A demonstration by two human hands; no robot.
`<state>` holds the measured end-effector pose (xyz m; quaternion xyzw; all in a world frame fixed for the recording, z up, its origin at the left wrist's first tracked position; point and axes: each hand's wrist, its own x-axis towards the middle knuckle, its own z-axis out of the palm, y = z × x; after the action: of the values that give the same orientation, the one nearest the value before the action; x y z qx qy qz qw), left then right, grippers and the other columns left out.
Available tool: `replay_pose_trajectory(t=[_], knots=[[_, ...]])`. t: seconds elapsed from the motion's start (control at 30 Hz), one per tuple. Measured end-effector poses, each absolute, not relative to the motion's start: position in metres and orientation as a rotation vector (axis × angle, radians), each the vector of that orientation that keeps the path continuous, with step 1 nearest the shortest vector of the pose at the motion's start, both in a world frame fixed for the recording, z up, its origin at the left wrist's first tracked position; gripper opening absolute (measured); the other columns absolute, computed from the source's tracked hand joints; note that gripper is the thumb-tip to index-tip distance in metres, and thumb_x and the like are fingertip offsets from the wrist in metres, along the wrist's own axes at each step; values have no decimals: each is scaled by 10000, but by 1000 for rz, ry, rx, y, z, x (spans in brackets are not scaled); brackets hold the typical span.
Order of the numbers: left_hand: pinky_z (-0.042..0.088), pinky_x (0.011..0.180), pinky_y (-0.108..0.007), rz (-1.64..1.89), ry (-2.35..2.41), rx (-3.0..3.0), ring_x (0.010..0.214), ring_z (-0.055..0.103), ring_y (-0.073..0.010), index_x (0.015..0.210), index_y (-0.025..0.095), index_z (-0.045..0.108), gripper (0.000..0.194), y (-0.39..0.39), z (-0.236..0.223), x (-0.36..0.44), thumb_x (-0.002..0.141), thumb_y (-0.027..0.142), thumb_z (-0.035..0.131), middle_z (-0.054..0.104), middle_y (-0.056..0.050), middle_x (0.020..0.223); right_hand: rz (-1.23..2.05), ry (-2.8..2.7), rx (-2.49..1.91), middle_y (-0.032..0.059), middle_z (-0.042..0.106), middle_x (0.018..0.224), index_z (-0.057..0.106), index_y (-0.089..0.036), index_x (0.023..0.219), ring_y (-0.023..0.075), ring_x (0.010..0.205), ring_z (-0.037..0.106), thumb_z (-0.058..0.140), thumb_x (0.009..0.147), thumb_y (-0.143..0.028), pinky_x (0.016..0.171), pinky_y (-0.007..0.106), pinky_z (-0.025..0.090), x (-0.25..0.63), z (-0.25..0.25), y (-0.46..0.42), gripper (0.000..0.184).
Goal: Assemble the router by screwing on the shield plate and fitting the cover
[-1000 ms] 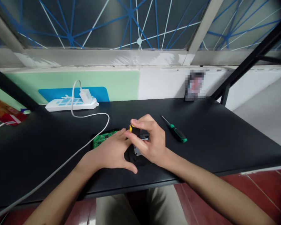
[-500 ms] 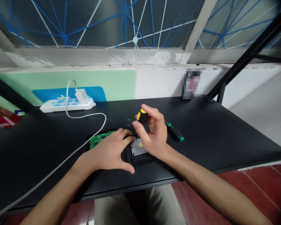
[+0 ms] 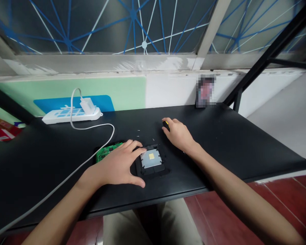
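A small black square device [image 3: 153,163] with a silver plate and a yellow square on top lies on the black desk [image 3: 244,143]. My left hand [image 3: 119,166] rests against its left side, fingers curved around its edge, partly covering a green circuit board [image 3: 105,151]. My right hand [image 3: 178,134] lies further back and to the right, on the desk, fingers closed over a black-and-yellow screwdriver [image 3: 165,124] whose handle tip shows. The green screwdriver is hidden under my right hand or wrist.
A white power strip [image 3: 71,114] with a charger plugged in sits at the back left; its white cable [image 3: 91,153] runs across the desk towards the front left. Tiny screws [image 3: 138,133] lie behind the device. A red packet [image 3: 2,131] is at the far left.
My right hand lifted the black-and-yellow screwdriver off the device and carried it back and right down to the desk. The device's silver plate is now uncovered. My left hand stayed.
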<state>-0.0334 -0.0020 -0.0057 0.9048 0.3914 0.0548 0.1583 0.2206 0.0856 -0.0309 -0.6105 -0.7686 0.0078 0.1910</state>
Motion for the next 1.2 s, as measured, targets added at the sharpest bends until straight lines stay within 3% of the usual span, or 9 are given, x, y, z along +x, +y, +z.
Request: replay_pose_trajectory(t=[0.33, 0.43, 0.77, 1.07, 1.2], knots=[[399, 1104, -541, 155, 1121, 2586, 1294, 488, -386, 1421, 215, 518, 917, -2, -7, -34, 707, 742, 750, 517, -148, 1400, -36, -2222, -1756, 164, 619, 1057, 564, -168, 1406, 228, 780, 647, 496, 934, -228, 711, 369, 499, 216, -36, 88, 480], [383, 1124, -538, 154, 1126, 2583, 1307, 488, -380, 1431, 215, 507, 924, -2, -7, -33, 706, 729, 760, 522, -144, 1403, -89, -2205, -1736, 178, 617, 1074, 520, -147, 1444, 259, 859, 643, 505, 933, -263, 770, 397, 510, 217, -37, 88, 524], [282, 1189, -623, 130, 1116, 2607, 1422, 393, -434, 1434, 182, 503, 894, -6, -10, -29, 754, 713, 738, 481, -173, 1489, -239, -2104, -1643, 198, 682, 1084, 516, -41, 1407, 323, 993, 624, 556, 943, -361, 924, 461, 509, 221, -35, 90, 566], [381, 1135, -589, 160, 1066, 2621, 1410, 401, -424, 1423, 206, 507, 851, -6, -9, -4, 763, 689, 742, 435, -170, 1532, -249, -2044, -1660, 183, 709, 1064, 598, -61, 1333, 320, 959, 624, 510, 969, -466, 915, 458, 501, 228, -30, 94, 552], [326, 1168, -592, 108, 1028, 2698, 1428, 384, -449, 1429, 153, 504, 848, -5, -7, 14, 795, 674, 715, 456, -196, 1509, -245, -2037, -1643, 174, 710, 1035, 627, -81, 1292, 310, 935, 611, 499, 970, -466, 890, 449, 491, 229, -31, 94, 517]])
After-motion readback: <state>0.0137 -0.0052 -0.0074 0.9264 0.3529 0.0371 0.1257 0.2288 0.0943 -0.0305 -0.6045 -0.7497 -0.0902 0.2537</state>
